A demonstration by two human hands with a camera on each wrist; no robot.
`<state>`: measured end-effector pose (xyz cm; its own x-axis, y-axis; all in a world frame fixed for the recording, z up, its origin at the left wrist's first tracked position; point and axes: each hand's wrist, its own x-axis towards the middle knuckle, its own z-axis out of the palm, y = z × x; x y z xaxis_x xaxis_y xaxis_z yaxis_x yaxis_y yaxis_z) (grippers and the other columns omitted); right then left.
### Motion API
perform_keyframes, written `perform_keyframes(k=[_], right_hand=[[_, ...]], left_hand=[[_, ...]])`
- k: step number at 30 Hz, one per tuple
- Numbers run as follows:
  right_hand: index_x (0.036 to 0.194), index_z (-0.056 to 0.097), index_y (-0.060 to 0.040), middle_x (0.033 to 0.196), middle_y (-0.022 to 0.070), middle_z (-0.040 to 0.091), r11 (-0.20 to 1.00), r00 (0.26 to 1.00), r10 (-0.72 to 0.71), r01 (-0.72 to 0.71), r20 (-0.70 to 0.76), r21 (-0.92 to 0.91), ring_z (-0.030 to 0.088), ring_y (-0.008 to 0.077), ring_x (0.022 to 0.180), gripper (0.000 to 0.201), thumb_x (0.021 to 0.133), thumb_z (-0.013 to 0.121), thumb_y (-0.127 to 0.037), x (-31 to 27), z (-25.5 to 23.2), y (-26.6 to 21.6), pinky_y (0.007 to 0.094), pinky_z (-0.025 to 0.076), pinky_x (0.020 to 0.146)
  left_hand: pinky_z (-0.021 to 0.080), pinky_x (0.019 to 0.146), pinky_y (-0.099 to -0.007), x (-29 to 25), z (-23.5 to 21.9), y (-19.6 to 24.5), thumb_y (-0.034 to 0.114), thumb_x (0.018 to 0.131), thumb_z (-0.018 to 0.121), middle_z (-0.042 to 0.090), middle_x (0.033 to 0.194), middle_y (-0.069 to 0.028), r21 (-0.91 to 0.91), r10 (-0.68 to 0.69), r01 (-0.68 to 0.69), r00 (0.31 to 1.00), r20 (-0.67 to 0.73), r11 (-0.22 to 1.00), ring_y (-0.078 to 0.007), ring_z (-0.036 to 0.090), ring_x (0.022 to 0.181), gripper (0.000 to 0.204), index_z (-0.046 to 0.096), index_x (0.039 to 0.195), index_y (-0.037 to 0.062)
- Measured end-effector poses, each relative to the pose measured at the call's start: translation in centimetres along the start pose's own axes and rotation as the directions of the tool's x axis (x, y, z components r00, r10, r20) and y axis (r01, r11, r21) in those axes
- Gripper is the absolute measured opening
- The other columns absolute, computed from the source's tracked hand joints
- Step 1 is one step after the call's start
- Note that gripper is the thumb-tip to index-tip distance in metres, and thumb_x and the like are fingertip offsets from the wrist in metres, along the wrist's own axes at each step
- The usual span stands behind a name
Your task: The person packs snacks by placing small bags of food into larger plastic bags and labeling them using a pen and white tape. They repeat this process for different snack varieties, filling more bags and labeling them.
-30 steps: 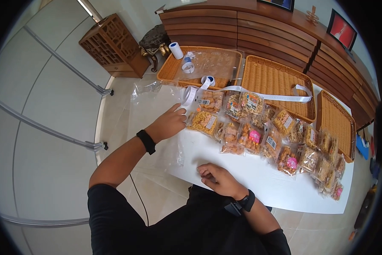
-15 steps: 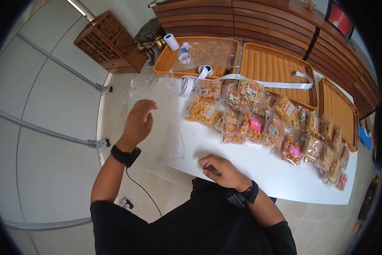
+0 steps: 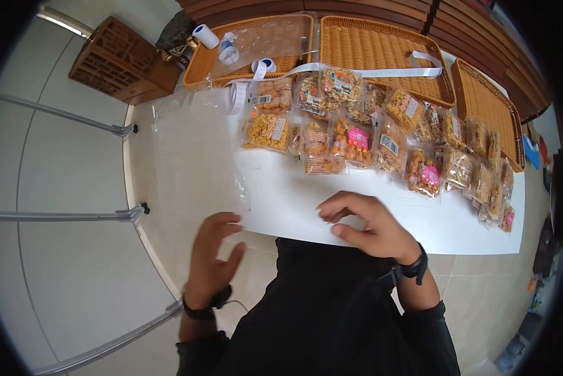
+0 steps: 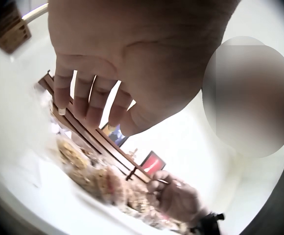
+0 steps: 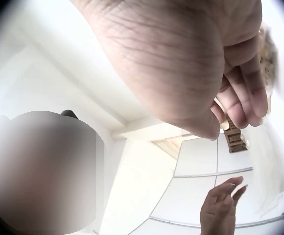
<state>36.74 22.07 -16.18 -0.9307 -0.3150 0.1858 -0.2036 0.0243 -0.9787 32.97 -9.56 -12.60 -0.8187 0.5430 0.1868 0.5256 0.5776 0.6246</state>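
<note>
Clear, slack plastic sheet (image 3: 190, 156) lies at the left end of the white worktop (image 3: 281, 197) and seems to reach out past its edge, so its own loose weight, or a forearm brushing it, might drag it to the floor (image 3: 140, 191). Just to its right and beyond the hands, the snack packets (image 3: 350, 144) lean and overlap in rows; a knock to one would likely set its neighbours sliding, and those at the right end, close to the worktop's edge, look likeliest to drop. A white paper strip (image 3: 381, 72) runs behind them and across the middle basket (image 3: 378, 47), where a packet pulled carelessly could snag it. Both hands are free of any load. The left hand (image 3: 212, 257) hovers near the sheet's near corner, fingers loosely bent, thumb held apart; the left wrist view shows gaps between the fingers. The right hand (image 3: 374, 224) is poised above the worktop's near edge, fingers softly curved toward the left, thumb set off below them, the nearest packets well beyond it.
</note>
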Motion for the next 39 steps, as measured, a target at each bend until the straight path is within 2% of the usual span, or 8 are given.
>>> perform_keyframes(k=[6,16,22,27,31,34,36,39], right_hand=[[0.118,0.061,0.0006,0.105,0.0077,0.066,0.991,0.938,0.125,-0.103,-0.324,0.085,0.064,0.0164,0.098,0.025,0.094,0.065,-0.002,-4.9,-3.7,-1.7,0.0317,0.052,0.091],[0.117,0.06,0.0012,0.1,0.0041,0.065,0.942,0.72,0.332,-0.221,-0.609,0.253,0.06,0.0129,0.094,0.023,0.094,0.064,-0.002,-14.9,-6.7,-0.5,0.0284,0.049,0.088],[0.115,0.06,0.0023,0.099,0.0045,0.065,0.956,0.647,0.294,-0.197,-0.704,0.218,0.06,0.0127,0.092,0.019,0.095,0.06,0.001,-17.2,-7.8,0.4,0.0279,0.049,0.087],[0.115,0.06,0.0015,0.1,0.0042,0.065,0.962,0.66,0.272,-0.161,-0.7,0.222,0.06,0.012,0.093,0.019,0.096,0.061,0.0,-16.2,-8.3,0.0,0.0269,0.049,0.088],[0.119,0.059,0.0012,0.104,0.0038,0.066,0.945,0.736,0.317,-0.301,-0.598,0.13,0.063,0.0124,0.099,0.024,0.096,0.063,-0.003,-15.7,-7.7,0.1,0.0284,0.05,0.091],[0.124,0.059,0.0004,0.109,0.0066,0.067,0.917,0.796,0.387,-0.387,-0.465,0.1,0.064,0.0158,0.104,0.033,0.092,0.066,-0.003,-16.1,-7.1,1.1,0.0314,0.051,0.093],[0.125,0.059,0.0003,0.111,0.0077,0.068,0.918,0.842,0.393,-0.385,-0.37,0.1,0.065,0.017,0.104,0.035,0.091,0.067,-0.001,-16.0,-6.7,1.7,0.0324,0.052,0.094],[0.127,0.059,-0.0003,0.112,0.0099,0.068,0.937,0.888,0.345,-0.346,-0.305,0.052,0.065,0.0202,0.106,0.038,0.089,0.068,0.0,-15.0,-6.7,1.7,0.0337,0.052,0.096]], left_hand=[[0.051,0.092,-0.0371,6.3,6.9,0.0,0.012,0.088,0.071,0.063,0.117,-0.0131,-0.441,-0.24,0.292,0.956,0.171,0.849,-0.0253,0.062,0.109,0.035,0.058,0.119,0.0007],[0.053,0.074,-0.0279,6.0,6.6,0.9,0.002,0.088,0.066,0.065,0.086,-0.0093,-0.249,-0.165,0.131,0.979,-0.12,0.96,-0.017,0.065,0.075,0.006,0.062,0.09,-0.0014],[0.052,0.079,-0.0286,3.5,4.0,-0.1,0.002,0.09,0.063,0.062,0.103,-0.0106,-0.324,-0.194,0.121,0.96,-0.202,0.938,-0.0177,0.061,0.091,0.009,0.061,0.098,0.0003],[0.049,0.088,-0.0322,4.1,4.4,-0.2,0.002,0.089,0.063,0.058,0.119,-0.0126,-0.361,-0.281,0.174,0.922,-0.267,0.916,-0.0201,0.057,0.109,0.019,0.058,0.108,0.0026],[0.044,0.1,-0.0416,1.1,1.7,-4.1,0.001,0.083,0.068,0.056,0.129,-0.0147,-0.005,-0.245,0.276,0.842,-0.481,0.961,-0.0301,0.054,0.118,0.035,0.056,0.116,0.0022],[0.038,0.107,-0.0471,-1.4,0.1,-4.8,0.003,0.077,0.075,0.051,0.136,-0.0181,0.372,-0.195,0.305,0.932,-0.305,0.877,-0.0366,0.047,0.128,0.05,0.053,0.122,0.0016],[0.03,0.116,-0.0498,-2.5,-0.3,-4.1,0.008,0.068,0.084,0.037,0.151,-0.0228,0.436,-0.279,0.257,0.96,-0.015,0.863,-0.0427,0.031,0.142,0.079,0.046,0.136,0.0006],[0.037,0.112,-0.0481,-3.7,0.7,-4.7,0.006,0.07,0.082,0.045,0.146,-0.0217,0.423,-0.288,0.251,0.957,0.023,0.87,-0.0421,0.041,0.137,0.072,0.05,0.135,0.0021]])
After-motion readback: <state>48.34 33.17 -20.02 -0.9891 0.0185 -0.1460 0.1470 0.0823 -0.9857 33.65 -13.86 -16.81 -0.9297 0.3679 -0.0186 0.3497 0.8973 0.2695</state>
